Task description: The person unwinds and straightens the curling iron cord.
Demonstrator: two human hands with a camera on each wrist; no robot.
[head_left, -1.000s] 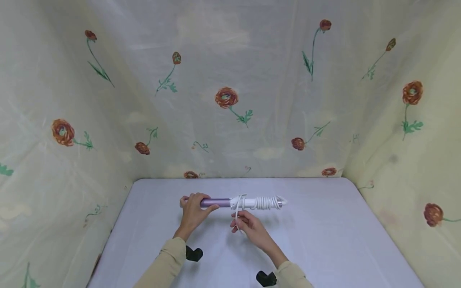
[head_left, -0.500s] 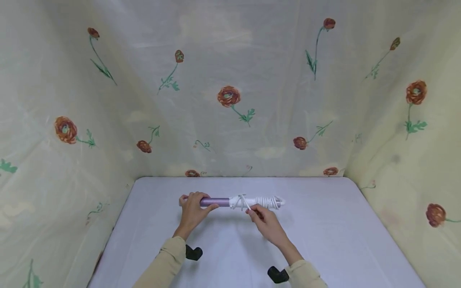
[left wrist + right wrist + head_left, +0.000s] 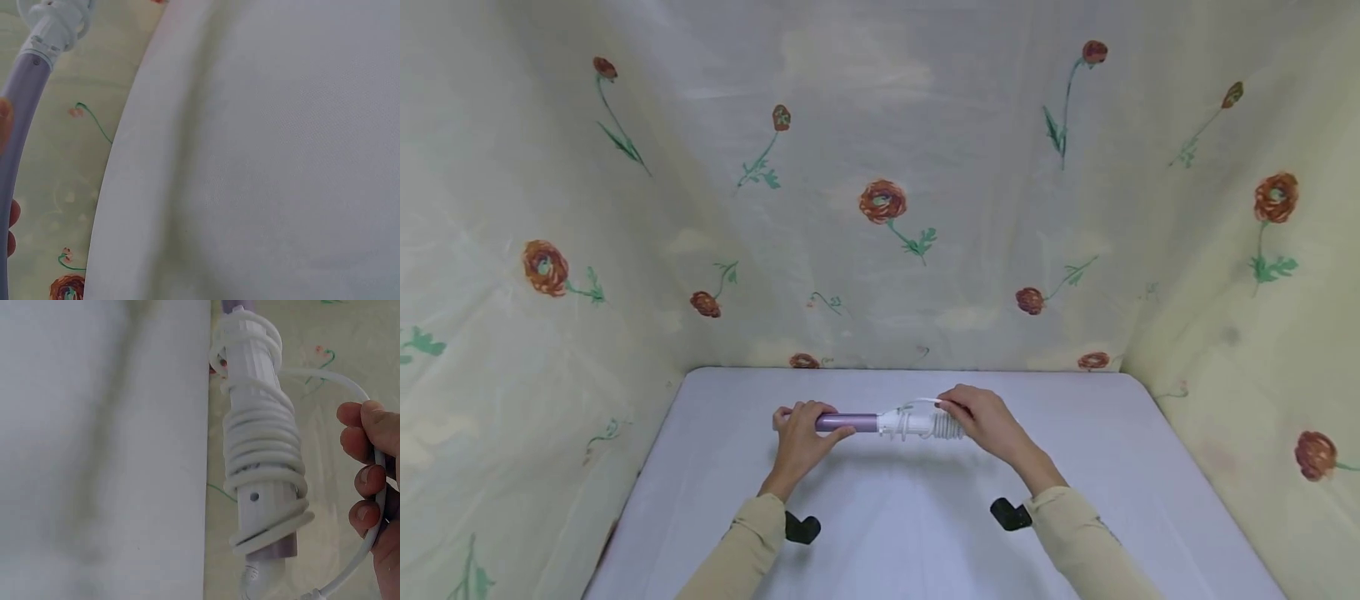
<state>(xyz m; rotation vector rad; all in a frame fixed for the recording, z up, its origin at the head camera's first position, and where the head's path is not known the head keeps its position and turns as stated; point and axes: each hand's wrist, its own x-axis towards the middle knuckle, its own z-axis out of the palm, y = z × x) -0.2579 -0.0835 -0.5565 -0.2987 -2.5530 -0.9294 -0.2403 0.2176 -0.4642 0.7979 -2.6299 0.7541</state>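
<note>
A curling iron (image 3: 854, 422) with a purple barrel and white handle is held level above the table, crosswise to me. My left hand (image 3: 805, 437) grips its barrel near the left end; the left wrist view catches only a few fingertips on the barrel (image 3: 28, 94). White cord (image 3: 262, 440) is wound in several turns round the handle, tight in the middle and looser near the barrel. My right hand (image 3: 988, 421) pinches a free stretch of cord (image 3: 922, 401) above and beyond the handle. In the head view that hand hides the handle's right end.
The table (image 3: 880, 533) has a pale lilac cover and rounded far corners. Flower-printed cloth (image 3: 880, 275) hangs behind it and on both sides. A black camera mount juts from each wrist, left (image 3: 802, 528) and right (image 3: 1011, 514).
My right hand has moved from below the handle to the right and up over its far side, drawing the cord along. The left hand keeps its grip on the barrel.
</note>
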